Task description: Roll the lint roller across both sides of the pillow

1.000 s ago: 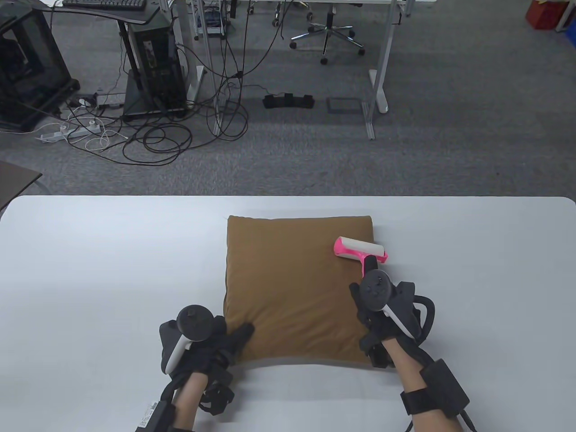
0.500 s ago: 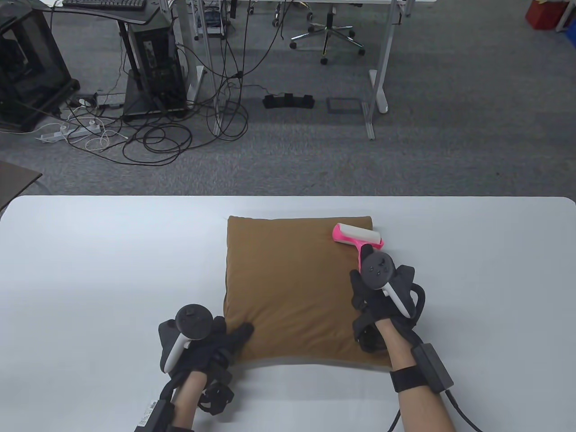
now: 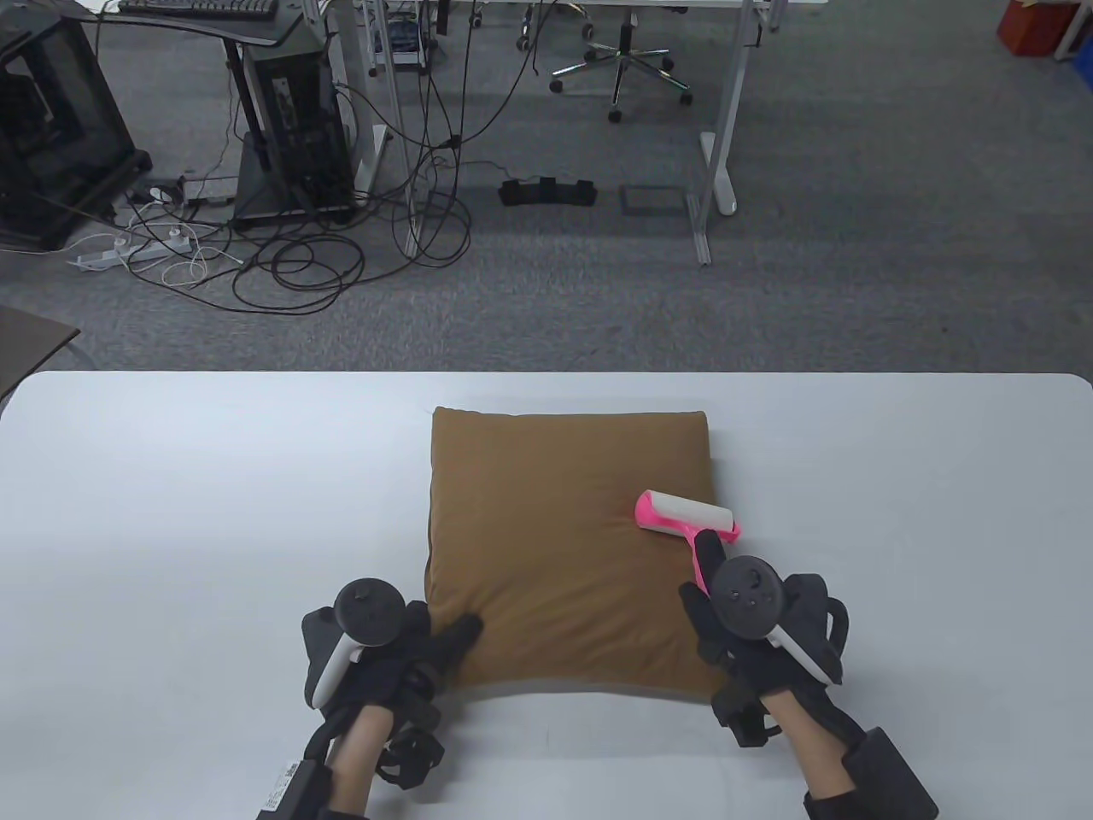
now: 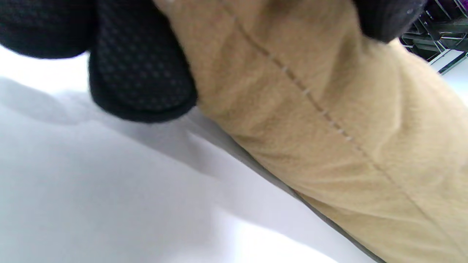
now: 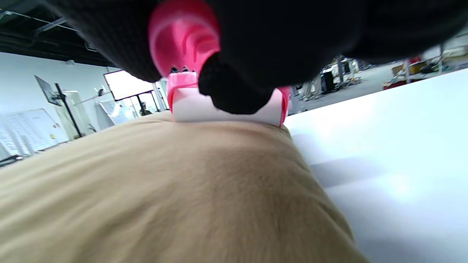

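Note:
A square brown pillow (image 3: 564, 538) lies flat on the white table (image 3: 171, 512). My right hand (image 3: 751, 632) grips the pink handle of a lint roller (image 3: 686, 518), whose white roll rests on the pillow's right side, near the right edge. In the right wrist view the roll (image 5: 190, 107) sits on the pillow's fabric (image 5: 164, 197). My left hand (image 3: 401, 645) grips the pillow's near left corner; in the left wrist view its fingers (image 4: 139, 76) pinch the seamed edge (image 4: 329, 117).
The table's far edge (image 3: 546, 373) runs behind the pillow. Beyond it the floor holds desk legs (image 3: 721, 162), an office chair (image 3: 619, 68), a computer tower (image 3: 295, 128) and tangled cables (image 3: 299, 256).
My right hand first pushed the roller toward the pillow's far right corner, then pulled it back toward me along the right side. My left hand has stayed on the near left corner.

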`<state>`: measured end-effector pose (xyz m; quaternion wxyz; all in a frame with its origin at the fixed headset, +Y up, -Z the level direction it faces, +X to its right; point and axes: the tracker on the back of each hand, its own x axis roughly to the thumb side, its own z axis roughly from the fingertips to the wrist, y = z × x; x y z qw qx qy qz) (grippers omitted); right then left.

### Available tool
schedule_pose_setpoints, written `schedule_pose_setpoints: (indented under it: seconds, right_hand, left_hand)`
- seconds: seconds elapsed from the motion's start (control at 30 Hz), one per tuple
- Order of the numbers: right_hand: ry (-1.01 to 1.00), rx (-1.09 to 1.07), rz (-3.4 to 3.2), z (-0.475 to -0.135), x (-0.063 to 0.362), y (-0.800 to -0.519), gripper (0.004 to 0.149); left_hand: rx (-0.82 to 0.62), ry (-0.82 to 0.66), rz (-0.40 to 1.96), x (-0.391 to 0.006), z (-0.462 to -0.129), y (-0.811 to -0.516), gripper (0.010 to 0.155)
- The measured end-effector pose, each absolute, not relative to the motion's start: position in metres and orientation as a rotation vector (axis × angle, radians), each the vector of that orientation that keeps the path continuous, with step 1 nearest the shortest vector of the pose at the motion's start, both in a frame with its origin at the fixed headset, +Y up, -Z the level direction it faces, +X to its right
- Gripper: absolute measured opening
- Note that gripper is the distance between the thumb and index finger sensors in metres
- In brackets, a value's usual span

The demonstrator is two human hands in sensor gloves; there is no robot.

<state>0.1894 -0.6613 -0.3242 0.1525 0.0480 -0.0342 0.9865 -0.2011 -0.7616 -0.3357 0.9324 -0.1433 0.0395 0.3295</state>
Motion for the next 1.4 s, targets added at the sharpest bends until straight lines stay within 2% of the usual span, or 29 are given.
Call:
schedule_pose_setpoints:
  seconds: [0.3,0.43,0.53,0.77,0.93,1.4]
  right_hand:
    - [-0.112,0.242,2.771,-0.285,0.201,-0.654,0.055]
    - [-0.258,0.279,2.733,-0.274,0.200,-0.644,0.057]
    - [-0.337,0.344,2.713,-0.265,0.194,-0.635,0.057]
    - [-0.328,0.488,2.764,-0.250,0.166,-0.637,0.054]
    - [-0.317,0.452,2.812,-0.270,0.151,-0.645,0.054]
    - [-0.281,0.198,2.775,-0.361,0.111,-0.641,0.061]
  left_hand:
    - [-0.303,0.079,0.671,-0.201,-0.335,-0.762,0.100]
    - [-0.310,0.088,0.676,-0.202,-0.335,-0.763,0.100]
    - [-0.315,0.091,0.690,-0.203,-0.335,-0.764,0.100]
    - [-0.314,0.089,0.686,-0.203,-0.336,-0.764,0.099]
    - [-0.314,0.087,0.682,-0.203,-0.336,-0.764,0.099]
    - [-0.325,0.089,0.688,-0.203,-0.337,-0.764,0.100]
